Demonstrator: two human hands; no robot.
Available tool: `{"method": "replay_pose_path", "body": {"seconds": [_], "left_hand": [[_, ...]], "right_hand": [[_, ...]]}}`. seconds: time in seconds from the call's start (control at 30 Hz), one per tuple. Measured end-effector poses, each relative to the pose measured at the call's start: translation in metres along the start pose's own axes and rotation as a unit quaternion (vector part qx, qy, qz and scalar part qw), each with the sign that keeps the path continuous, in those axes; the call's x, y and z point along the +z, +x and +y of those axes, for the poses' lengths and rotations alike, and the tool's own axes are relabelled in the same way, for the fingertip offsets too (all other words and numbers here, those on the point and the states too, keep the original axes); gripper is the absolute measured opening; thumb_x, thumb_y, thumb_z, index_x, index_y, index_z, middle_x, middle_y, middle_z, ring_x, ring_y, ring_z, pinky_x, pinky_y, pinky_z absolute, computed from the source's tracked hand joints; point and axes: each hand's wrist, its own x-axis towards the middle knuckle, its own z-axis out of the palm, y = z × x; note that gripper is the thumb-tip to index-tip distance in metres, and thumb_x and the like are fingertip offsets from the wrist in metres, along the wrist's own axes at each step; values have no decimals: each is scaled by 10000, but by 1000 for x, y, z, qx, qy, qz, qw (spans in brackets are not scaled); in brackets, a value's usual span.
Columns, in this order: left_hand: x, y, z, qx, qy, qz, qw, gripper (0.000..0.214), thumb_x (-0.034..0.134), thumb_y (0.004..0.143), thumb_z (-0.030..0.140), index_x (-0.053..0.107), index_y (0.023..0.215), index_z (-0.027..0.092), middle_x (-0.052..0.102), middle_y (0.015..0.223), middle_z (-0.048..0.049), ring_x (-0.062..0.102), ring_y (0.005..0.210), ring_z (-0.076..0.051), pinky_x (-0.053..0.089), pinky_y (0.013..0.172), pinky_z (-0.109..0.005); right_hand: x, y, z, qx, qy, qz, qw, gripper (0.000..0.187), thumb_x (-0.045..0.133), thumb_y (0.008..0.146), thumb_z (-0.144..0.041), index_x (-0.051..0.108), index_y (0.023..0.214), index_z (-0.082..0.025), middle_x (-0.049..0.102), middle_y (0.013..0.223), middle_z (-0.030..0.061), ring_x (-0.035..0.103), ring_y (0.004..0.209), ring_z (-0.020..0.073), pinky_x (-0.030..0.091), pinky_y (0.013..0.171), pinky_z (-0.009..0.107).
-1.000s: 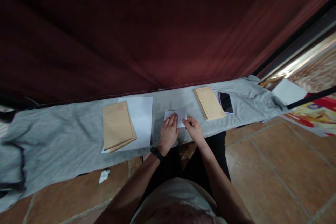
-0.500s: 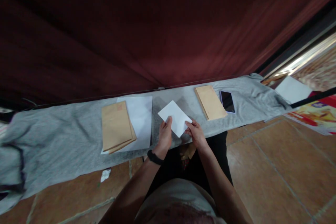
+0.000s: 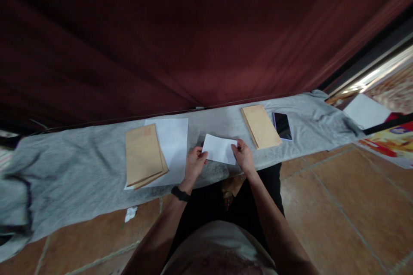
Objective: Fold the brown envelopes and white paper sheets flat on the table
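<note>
A small folded white paper [image 3: 220, 149] is held between both hands just above the grey cloth [image 3: 80, 154]. My left hand [image 3: 194, 164] pinches its left end, with a black band on the wrist. My right hand [image 3: 242, 157] pinches its right end. Both hands have their fingers closed on the paper. To the left lies a stack of brown envelopes [image 3: 143, 154] on a white sheet [image 3: 174, 142]. A second stack of brown envelopes [image 3: 260, 126] lies to the right.
A dark phone [image 3: 282, 125] lies beside the right envelope stack. A dark red curtain [image 3: 193, 34] hangs behind the cloth. Tiled floor [image 3: 338, 206] spreads to the right, with a white scrap [image 3: 130, 213] at the left and a white sheet [image 3: 366, 111] and a colourful print [image 3: 387, 142] at far right.
The paper lay flat under my pressing hands a second ago. I then lifted it tilted, and now it is turned level and held by its two ends.
</note>
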Motion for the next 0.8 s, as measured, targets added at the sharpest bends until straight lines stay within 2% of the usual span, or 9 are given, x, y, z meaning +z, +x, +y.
{"method": "replay_pose_path", "body": {"seconds": [0.13,0.23,0.33,0.47,0.53,0.63,0.8], "left_hand": [[2,-1,1,0,58,-3,998,50,611,835,251,580,844,213,615,601,61,595,483,-117,398,470,-197],[2,1,2,-8,68,-10,998,20,569,864,225,581,855,213,631,606,49,607,482,-123,409,471,-202],[2,5,2,-22,74,-18,997,51,545,881,216,596,880,213,637,590,39,620,477,-138,423,471,-212],[2,8,-3,-35,81,-23,996,76,552,873,203,617,911,206,620,556,45,623,465,-144,428,470,-214],[3,9,-5,-40,79,-27,996,85,555,871,204,624,920,202,623,559,45,633,473,-143,430,469,-210],[2,10,-5,-50,71,-34,996,83,552,873,206,625,912,201,626,551,44,635,469,-141,427,458,-204],[0,10,-1,-64,48,-48,996,65,538,871,190,601,883,201,621,518,51,592,403,-124,415,430,-195]], "right_hand": [[4,1,-2,-50,-77,21,996,392,447,966,-328,613,1277,-158,716,1056,105,668,946,237,515,865,349],[10,-7,-4,-107,-123,68,984,488,424,995,-303,493,1440,-116,603,1362,198,572,1244,289,470,1027,437],[23,-22,-10,-167,-136,51,975,519,378,1035,-316,421,1510,-111,489,1515,201,454,1405,285,418,1114,464],[44,-46,-21,-228,-168,-34,958,530,358,1060,-350,397,1545,-140,421,1594,149,368,1487,261,333,1200,457],[51,-54,-23,-231,-197,-48,952,537,382,1059,-376,394,1556,-171,391,1616,124,354,1498,277,288,1223,484],[52,-58,-22,-223,-228,-38,947,569,399,1057,-415,383,1564,-156,369,1620,141,350,1500,299,261,1231,499],[41,-53,-7,-202,-257,-3,945,610,377,1063,-439,361,1567,-97,373,1608,175,361,1491,318,264,1220,513]]}}
